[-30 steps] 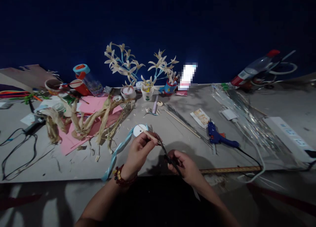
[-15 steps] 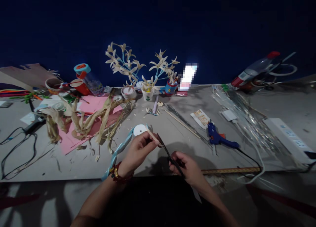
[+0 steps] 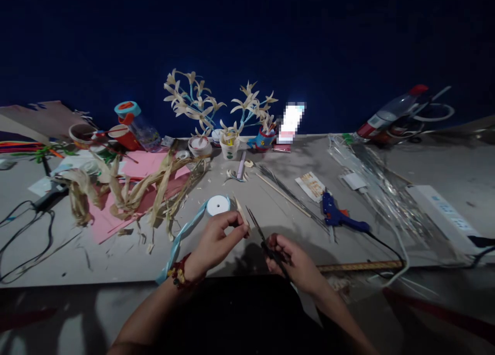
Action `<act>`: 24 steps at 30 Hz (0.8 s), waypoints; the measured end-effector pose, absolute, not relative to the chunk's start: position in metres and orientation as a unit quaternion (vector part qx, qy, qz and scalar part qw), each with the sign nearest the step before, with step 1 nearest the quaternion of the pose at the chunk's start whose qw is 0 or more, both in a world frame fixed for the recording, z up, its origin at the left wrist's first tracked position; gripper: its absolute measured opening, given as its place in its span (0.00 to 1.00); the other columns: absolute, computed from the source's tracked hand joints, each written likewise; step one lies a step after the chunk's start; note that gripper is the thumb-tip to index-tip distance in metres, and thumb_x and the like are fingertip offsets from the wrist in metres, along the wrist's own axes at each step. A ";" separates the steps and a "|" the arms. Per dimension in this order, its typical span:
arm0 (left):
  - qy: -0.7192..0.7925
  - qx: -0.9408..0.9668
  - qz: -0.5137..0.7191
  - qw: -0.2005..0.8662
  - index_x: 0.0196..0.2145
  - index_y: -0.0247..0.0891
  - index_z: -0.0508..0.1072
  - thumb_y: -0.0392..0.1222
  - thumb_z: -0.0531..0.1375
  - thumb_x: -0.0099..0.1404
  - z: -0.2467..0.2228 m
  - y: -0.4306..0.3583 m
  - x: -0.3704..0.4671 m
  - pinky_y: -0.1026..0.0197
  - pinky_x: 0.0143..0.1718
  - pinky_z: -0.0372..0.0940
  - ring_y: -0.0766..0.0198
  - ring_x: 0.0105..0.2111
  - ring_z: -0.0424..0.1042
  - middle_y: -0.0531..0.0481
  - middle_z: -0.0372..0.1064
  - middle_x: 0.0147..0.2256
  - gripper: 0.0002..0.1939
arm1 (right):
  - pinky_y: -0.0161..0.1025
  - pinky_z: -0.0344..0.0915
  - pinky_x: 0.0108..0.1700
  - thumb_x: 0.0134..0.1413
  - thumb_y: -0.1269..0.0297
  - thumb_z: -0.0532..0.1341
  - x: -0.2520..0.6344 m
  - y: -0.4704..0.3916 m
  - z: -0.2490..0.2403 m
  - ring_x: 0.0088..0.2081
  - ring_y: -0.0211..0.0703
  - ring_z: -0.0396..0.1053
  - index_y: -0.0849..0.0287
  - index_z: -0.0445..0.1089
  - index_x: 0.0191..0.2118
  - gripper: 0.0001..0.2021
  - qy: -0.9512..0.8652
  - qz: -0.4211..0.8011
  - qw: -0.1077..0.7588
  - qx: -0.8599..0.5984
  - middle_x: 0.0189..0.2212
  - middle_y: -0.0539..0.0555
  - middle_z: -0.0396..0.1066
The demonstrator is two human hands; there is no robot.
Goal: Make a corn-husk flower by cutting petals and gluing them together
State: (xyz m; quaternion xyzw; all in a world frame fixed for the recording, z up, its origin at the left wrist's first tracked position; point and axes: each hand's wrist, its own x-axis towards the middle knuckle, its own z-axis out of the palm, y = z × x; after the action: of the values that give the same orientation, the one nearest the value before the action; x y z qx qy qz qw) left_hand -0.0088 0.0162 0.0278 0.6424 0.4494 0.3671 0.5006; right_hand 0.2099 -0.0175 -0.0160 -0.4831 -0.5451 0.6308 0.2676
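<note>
"Pale strip first: where is it in the head view?"

"Up above the table, near the middle, with its pointed end aimed away from the person. The left hand has its lower end pinched between thumb and fingers (a beaded bracelet circles that wrist)."

"And the right hand?"

"Its fingers are curled round the handles of dark scissors. The blades slant up toward the strip, their tips just beside it, with a narrow gap showing."

"Are the blades parted?"

"Slightly, it seems, at the tips; lower down I can't tell."

"What lies about the left hand?"

"Just beyond it, a white spool, with blue ribbon running from it down to the table's near edge. Farther left, dry husks are heaped over pink paper."

"On the other side?"

"Past the right hand, a blue glue gun lies beside a small packet. Thin wires and a pale stick slant between the packet and the spool."

"And at the back?"

"Two sprays of cream flowers on blue stems, near a white cup."
</note>
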 end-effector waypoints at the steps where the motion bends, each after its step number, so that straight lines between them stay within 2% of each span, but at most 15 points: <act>1: 0.452 0.646 0.366 0.494 0.28 0.37 0.71 0.43 0.57 0.69 0.027 0.016 -0.009 0.61 0.38 0.62 0.62 0.32 0.70 0.49 0.72 0.28 0.13 | 0.34 0.55 0.29 0.48 0.49 0.68 0.210 -0.018 -0.016 0.26 0.36 0.56 0.55 0.60 0.30 0.19 -0.550 0.634 0.262 -0.476 0.24 0.44 0.58; 7: 0.454 0.656 0.371 0.475 0.26 0.37 0.70 0.41 0.58 0.67 0.024 0.016 -0.007 0.63 0.37 0.62 0.63 0.30 0.70 0.50 0.73 0.27 0.12 | 0.33 0.52 0.29 0.52 0.53 0.66 0.211 -0.019 -0.022 0.27 0.35 0.54 0.56 0.62 0.32 0.16 -0.564 0.650 0.246 -0.446 0.24 0.43 0.57; 17: 0.448 0.654 0.366 0.487 0.25 0.38 0.69 0.41 0.59 0.67 0.029 0.016 -0.007 0.63 0.37 0.62 0.63 0.30 0.70 0.51 0.72 0.26 0.12 | 0.33 0.52 0.26 0.51 0.56 0.67 0.208 -0.019 -0.022 0.23 0.35 0.55 0.55 0.61 0.29 0.14 -0.557 0.648 0.253 -0.453 0.21 0.43 0.59; 24: 0.441 0.638 0.365 0.515 0.25 0.37 0.69 0.42 0.59 0.67 0.027 0.017 -0.009 0.62 0.37 0.62 0.63 0.30 0.69 0.50 0.72 0.26 0.13 | 0.32 0.53 0.26 0.51 0.58 0.68 0.211 -0.019 -0.028 0.24 0.35 0.56 0.55 0.60 0.28 0.14 -0.567 0.628 0.258 -0.466 0.22 0.43 0.58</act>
State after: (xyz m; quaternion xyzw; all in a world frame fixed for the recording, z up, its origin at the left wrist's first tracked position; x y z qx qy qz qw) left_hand -0.0087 0.0170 0.0274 0.6383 0.4414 0.3645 0.5146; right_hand 0.2106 -0.0185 -0.0283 -0.4658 -0.5672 0.6281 0.2584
